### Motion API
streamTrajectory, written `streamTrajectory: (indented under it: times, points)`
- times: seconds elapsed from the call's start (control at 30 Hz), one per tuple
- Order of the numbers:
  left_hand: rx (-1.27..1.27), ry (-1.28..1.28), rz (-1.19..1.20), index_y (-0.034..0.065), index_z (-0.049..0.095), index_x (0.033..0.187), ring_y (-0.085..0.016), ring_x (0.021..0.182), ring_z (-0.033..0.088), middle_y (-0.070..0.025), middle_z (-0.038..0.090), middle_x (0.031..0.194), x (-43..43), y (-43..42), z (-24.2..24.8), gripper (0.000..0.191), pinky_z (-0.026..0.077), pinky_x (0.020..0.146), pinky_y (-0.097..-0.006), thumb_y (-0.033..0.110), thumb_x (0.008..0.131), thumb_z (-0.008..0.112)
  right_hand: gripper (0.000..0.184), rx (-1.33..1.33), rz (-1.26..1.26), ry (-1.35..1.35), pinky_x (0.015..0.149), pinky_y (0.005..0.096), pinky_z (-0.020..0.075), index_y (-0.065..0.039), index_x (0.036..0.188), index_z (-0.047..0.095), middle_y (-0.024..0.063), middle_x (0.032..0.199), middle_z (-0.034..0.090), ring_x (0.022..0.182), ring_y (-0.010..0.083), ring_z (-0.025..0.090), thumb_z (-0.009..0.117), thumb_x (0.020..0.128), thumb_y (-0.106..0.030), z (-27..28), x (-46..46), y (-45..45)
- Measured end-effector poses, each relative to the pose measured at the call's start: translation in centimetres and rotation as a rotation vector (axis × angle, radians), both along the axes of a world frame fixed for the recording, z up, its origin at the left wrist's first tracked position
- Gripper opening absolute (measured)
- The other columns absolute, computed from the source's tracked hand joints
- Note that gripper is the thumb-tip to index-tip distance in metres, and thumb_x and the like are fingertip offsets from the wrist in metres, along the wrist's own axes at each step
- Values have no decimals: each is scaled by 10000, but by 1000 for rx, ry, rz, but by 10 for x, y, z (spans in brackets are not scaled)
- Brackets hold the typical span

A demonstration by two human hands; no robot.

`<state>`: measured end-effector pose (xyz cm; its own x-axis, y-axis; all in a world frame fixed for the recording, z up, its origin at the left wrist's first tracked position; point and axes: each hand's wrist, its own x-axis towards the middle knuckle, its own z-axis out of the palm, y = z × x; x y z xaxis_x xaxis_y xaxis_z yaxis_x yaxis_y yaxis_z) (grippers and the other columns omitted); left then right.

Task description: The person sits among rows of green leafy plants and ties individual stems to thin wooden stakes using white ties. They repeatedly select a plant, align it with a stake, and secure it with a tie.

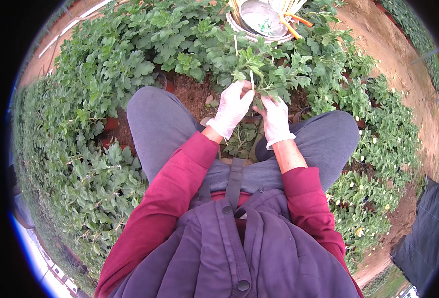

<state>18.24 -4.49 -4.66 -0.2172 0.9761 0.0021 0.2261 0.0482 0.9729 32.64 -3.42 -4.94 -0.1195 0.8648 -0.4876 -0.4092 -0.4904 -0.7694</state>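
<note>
My left hand (234, 108), in a thin pale glove, pinches a slender white stake (252, 79) that stands among the leaves of a chrysanthemum-like plant (252, 61). Close by on the right, my right hand (275, 118), gloved the same way, has its fingers curled at the lower leaves and stem of that plant. Leaves partly hide the right fingertips, and whatever lies between them is not visible. Another white stake (236, 45) rises from the foliage just beyond.
Ahead, a round white tub (238, 28) holds many pale sticks, a metal bowl (258, 20) with green bits inside and an orange-handled cutting tool (293, 25). Potted leafy plants (104, 80) crowd around my knees. Black sheeting (428, 227) lies at right, beside a dirt path (394, 52).
</note>
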Motion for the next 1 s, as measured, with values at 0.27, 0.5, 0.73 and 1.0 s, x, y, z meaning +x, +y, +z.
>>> streamTrajectory:
  times: [0.27, 0.5, 0.73, 1.0]
  points:
    - [-121, -46, 4, -4, 705, 1138, -128, 866, 687, -64, 731, 949, -2, -1, 0, 232, 553, 806, -295, 118, 942, 697, 237, 11, 49, -48, 631, 290, 578, -42, 1211, 654, 44, 1053, 692, 816, 140, 665, 659, 1004, -156, 0, -3, 2]
    - [-90, 38, -67, -32, 687, 1223, -142, 927, 684, -90, 731, 1047, -3, -4, 4, 326, 546, 837, -297, 121, 938, 719, 326, 124, 5, -173, 732, 300, 556, 45, 1228, 629, 78, 1061, 699, 934, 133, 647, 725, 948, -93, -11, -4, 9]
    - [-80, -58, -88, -58, 656, 1271, -161, 961, 691, -112, 731, 1110, -3, -4, 0, 369, 549, 863, -304, 112, 947, 707, 332, 186, 16, -301, 814, 312, 537, 47, 1225, 657, 95, 1091, 716, 939, 148, 643, 741, 940, -101, -13, -4, 11]
    - [-90, -183, -14, -47, 661, 1164, -155, 906, 716, -111, 742, 999, -1, -2, -2, 215, 568, 815, -304, 89, 1005, 613, 289, 274, 27, -191, 777, 313, 523, 6, 1131, 725, 79, 993, 734, 858, 158, 652, 798, 909, -164, -15, -4, 9]
